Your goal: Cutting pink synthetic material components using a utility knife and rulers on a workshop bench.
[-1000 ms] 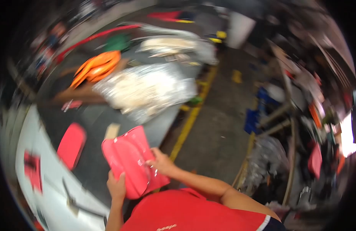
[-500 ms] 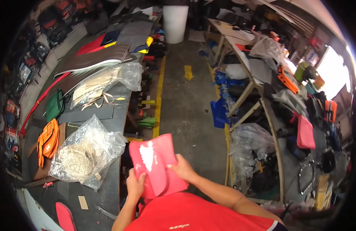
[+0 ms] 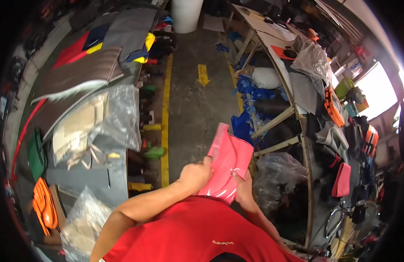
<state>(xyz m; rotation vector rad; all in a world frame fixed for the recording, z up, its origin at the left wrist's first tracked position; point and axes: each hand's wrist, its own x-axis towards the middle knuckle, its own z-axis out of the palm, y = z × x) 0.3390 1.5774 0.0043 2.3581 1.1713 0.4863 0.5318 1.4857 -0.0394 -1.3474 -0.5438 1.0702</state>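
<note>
A glossy pink pouch-like piece with a curved flap (image 3: pixel 231 159) is held up in front of my red shirt, tilted. My left hand (image 3: pixel 196 175) grips its left edge, the thumb pressed on the front face. On the lower right side my right hand (image 3: pixel 244 185) has it pinched, thumb on the front and the other fingers hidden behind. Whether the pouch holds anything cannot be seen.
The left table bears a clear plastic bag with beige pieces (image 3: pixel 82 126), an orange pouch (image 3: pixel 44 205) and a green pouch (image 3: pixel 36 153). A wooden-framed bench (image 3: pixel 303 144) runs along the right, with another pink piece (image 3: pixel 341 180) on it. A white bin (image 3: pixel 185 16) stands at the aisle's far end.
The pink pouch has moved right and turned, and its front now faces differently. Both hands keep hold of it. The view has swung to the right.
</note>
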